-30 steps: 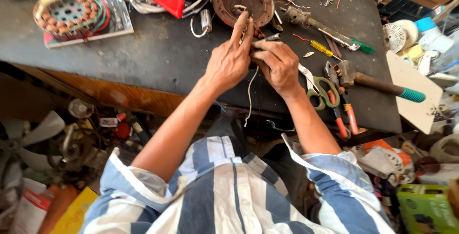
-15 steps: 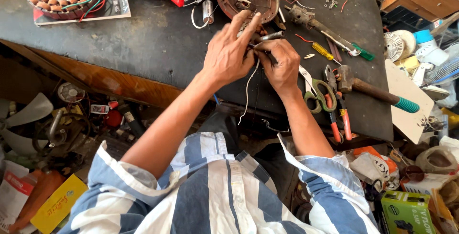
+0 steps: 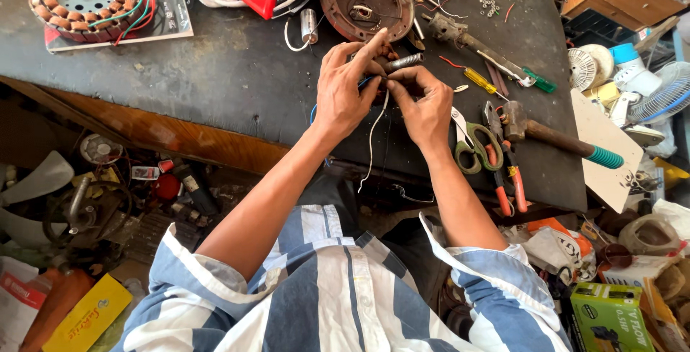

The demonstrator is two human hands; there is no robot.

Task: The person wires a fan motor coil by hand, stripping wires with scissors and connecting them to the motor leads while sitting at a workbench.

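Near the middle of the bench (image 3: 215, 71), thin wires (image 3: 372, 118) are pinched between both hands — left hand (image 3: 345, 93) and right hand (image 3: 424, 104) closed on them. The joining seems unfinished: a white end hangs loose over the front edge.

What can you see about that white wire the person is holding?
The white wire is thin and bendy, apparently plastic-coated. Its top end is pinched between the left hand and the right hand, which meet over the dark workbench. From there it hangs down in a loose curve, past the bench's front edge, its lower end dangling free. How it ends inside the fingers is hidden.
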